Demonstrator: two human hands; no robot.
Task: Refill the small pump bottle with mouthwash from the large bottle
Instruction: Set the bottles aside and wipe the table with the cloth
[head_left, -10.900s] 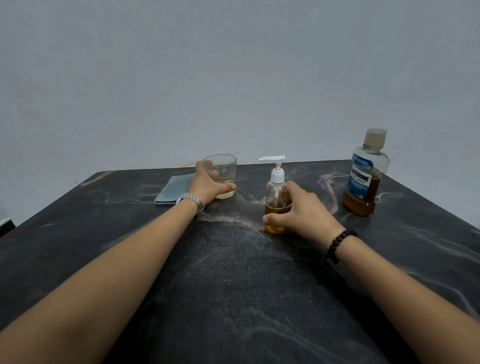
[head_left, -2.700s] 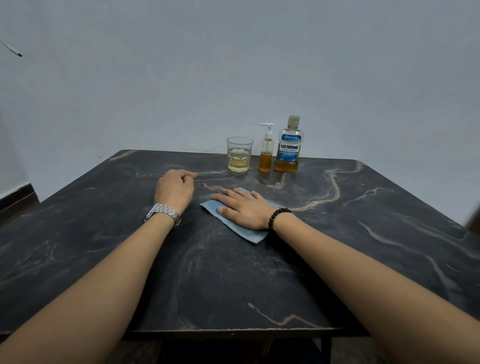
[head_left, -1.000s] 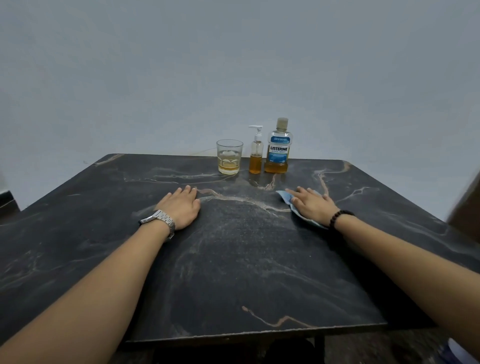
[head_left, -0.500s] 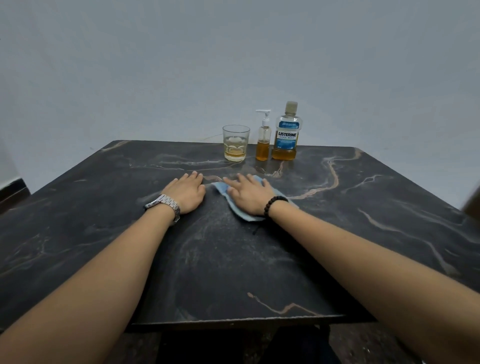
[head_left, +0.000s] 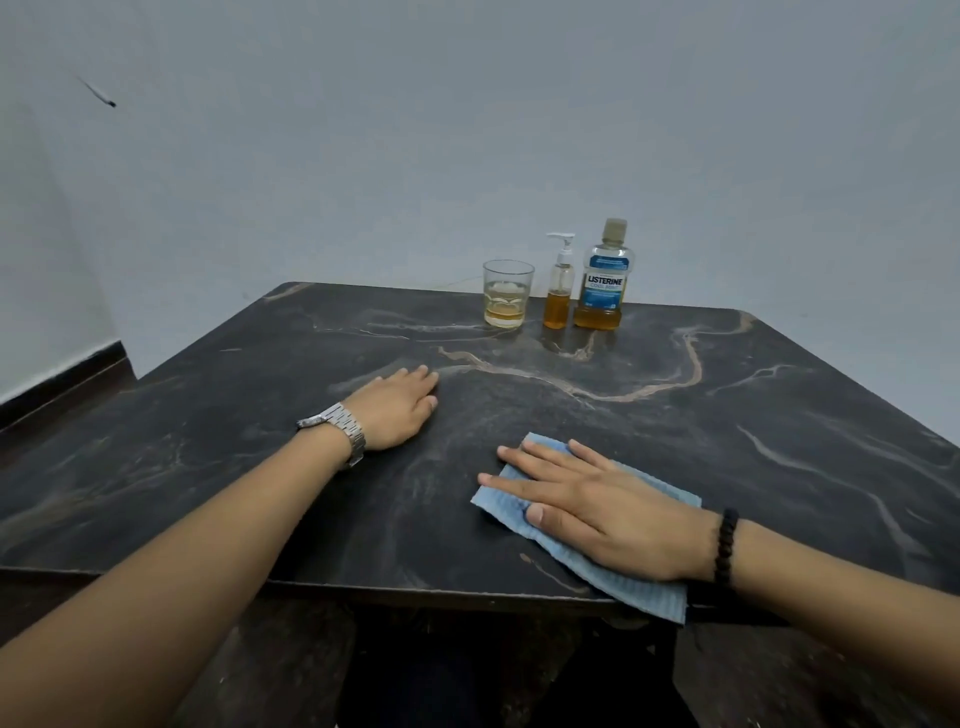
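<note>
The small pump bottle (head_left: 559, 291) stands upright at the table's (head_left: 779, 415) far edge, about half full of amber liquid, between 1 glass (head_left: 507, 293) and 1 large bottle (head_left: 602, 278). Right hand (head_left: 602, 512) presses flat on 1 blue cloth (head_left: 644, 582) at the near edge; left hand (head_left: 397, 405) rests flat, grasping nothing.

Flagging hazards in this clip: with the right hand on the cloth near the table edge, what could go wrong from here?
1. The blue cloth under the right hand already overhangs the near table edge; another stroke toward the person could drag it off.
2. The glass, pump bottle and large bottle stand close together at the far edge; a wide sweep there might knock one over, and the glass is uncovered.
</note>
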